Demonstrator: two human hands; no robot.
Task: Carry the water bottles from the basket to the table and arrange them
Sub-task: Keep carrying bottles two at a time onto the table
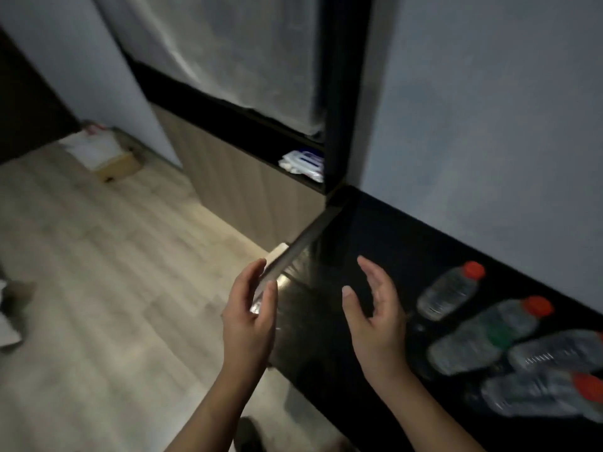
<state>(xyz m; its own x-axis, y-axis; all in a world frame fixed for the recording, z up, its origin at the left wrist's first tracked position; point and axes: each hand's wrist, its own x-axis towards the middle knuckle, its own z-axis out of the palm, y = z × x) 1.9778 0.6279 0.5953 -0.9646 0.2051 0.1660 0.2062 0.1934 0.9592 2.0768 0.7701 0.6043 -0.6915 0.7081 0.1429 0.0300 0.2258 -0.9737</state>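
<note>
Several clear water bottles with red caps lie on their sides on the black table [365, 230] at the right: one furthest back [448, 291], one with a green label [483, 336], and two more [554, 352] [535, 396] near the right edge. My left hand [249, 318] hovers over the table's left edge, fingers apart, holding nothing. My right hand [375, 321] is over the table, palm turned inward, fingers spread and empty, left of the bottles. The basket is out of sight.
A dark post [346, 93] rises at the table's back corner beside a black-framed unit with a white curtain [235, 50]. White packets [303, 163] lie on its shelf. A cardboard box [104, 154] sits on the wooden floor at the far left. A grey wall stands behind the table.
</note>
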